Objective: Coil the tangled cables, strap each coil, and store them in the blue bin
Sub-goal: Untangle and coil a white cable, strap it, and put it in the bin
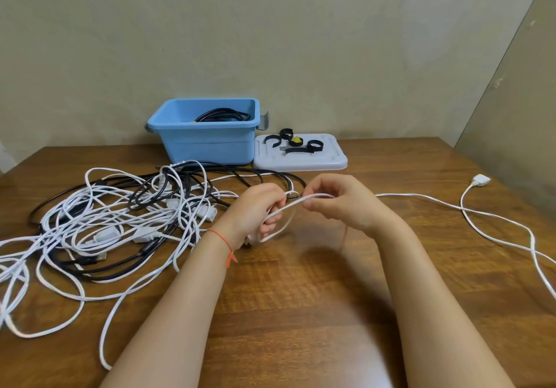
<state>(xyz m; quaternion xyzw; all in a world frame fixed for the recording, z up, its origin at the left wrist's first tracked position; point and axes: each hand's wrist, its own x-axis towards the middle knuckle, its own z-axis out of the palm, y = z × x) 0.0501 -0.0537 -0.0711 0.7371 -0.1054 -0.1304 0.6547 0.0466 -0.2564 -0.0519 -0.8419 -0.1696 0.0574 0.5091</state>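
My left hand [259, 208] grips a small loop of white cable [427, 199], and my right hand [334, 199] pinches it just beside, in front of the blue bin [207, 144]; its loose length trails right across the desk [301, 282].

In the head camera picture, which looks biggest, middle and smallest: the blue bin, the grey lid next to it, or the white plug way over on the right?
Largest to smallest, as they look:
1. blue bin
2. grey lid, lying flat, so it looks thinner than the bin
3. white plug, by far the smallest

All three sit about equally far back on the table, so the order is fair.
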